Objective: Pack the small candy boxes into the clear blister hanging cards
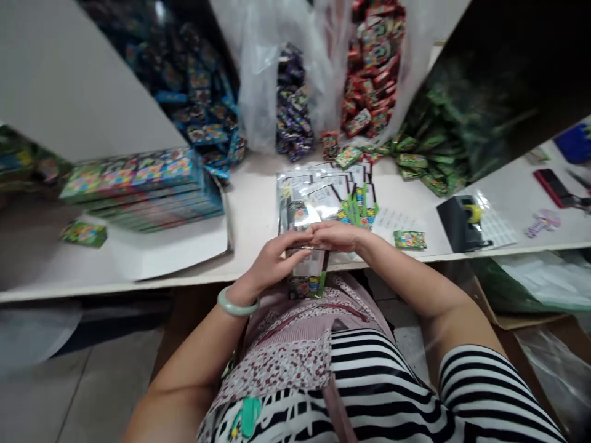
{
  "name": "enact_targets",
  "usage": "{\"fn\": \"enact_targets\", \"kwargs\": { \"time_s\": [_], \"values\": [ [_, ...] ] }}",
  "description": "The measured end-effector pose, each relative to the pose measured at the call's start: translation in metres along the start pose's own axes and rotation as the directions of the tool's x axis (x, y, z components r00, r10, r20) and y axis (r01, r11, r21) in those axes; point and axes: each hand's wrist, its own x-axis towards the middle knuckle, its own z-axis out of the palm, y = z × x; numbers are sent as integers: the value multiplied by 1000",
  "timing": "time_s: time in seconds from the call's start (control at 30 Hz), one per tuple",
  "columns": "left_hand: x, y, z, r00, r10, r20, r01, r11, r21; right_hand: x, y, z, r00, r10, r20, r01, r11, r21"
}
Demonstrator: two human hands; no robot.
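Note:
Both my hands meet at the front edge of the table, over a flat clear-wrapped packet (pixel 305 285) with a black, green and coloured print. Its lower end sticks out past the table edge toward my apron. My left hand (pixel 279 257), with a pale green bangle at the wrist, grips the packet from the left, thumb on the near side. My right hand (pixel 336 236) closes on its top from the right; its fingertips touch the left fingers and are partly hidden. Just behind lie fanned printed packets (pixel 329 192) in shiny clear film.
Stacked colourful boxes (pixel 148 184) stand in a white tray (pixel 184 246) at left. Blue (pixel 203 117), purple (pixel 293 117), red (pixel 373 80) and green small packs (pixel 429 157) lie in heaps behind. At right are a single green pack (pixel 410 239), a tape dispenser (pixel 464 223) and sticker sheets (pixel 496 221).

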Motion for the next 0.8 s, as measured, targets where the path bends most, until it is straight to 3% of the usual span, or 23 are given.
{"fn": "enact_targets", "kwargs": {
  "time_s": [0.07,0.1,0.13,0.17,0.2,0.23,0.27,0.3,0.4,0.43,0.5,0.6,0.7,0.8],
  "values": [
    [5,2,-12,998,-3,-57,1,1000,-29,0,5,-19,996,-17,84,15,1000,20],
    [9,1,-18,986,-37,-160,27,998,-61,0,12,-35,994,-13,112,8,999,43],
    [13,-1,-24,952,-91,-293,60,992,-112,1,21,-53,998,-7,68,6,1000,23],
    [17,-5,-29,888,-162,-430,93,980,-177,1,32,-75,1000,14,-7,-14,1000,-18],
    [21,-9,-33,805,-235,-544,114,962,-246,2,45,-99,986,39,-164,-56,993,-100],
    [24,-15,-37,721,-304,-622,129,942,-311,3,60,-124,932,82,-354,-160,967,-196],
    [27,-21,-39,652,-365,-665,144,920,-364,3,76,-149,841,119,-527,-296,918,-264],
    [29,-27,-40,606,-412,-680,160,901,-404,2,91,-173,771,136,-623,-375,887,-271],
    [32,-47,-38,566,-525,-636,225,840,-493,-2,133,-229,601,118,-790,-548,780,-300],
    [32,-53,-36,561,-558,-611,246,817,-521,-3,145,-241,586,120,-801,-594,737,-324],
    [30,-62,-30,551,-622,-556,282,766,-577,-5,162,-256,610,136,-780,-636,672,-380],
    [25,-71,-24,566,-678,-469,348,712,-610,-7,175,-262,673,151,-724,-610,667,-428],
    [14,-77,-23,616,-676,-405,440,722,-535,-14,175,-253,707,130,-695,-579,671,-463],
    [3,-82,-25,655,-659,-368,522,748,-411,-25,167,-233,793,101,-601,-496,681,-539]
  ]
}}
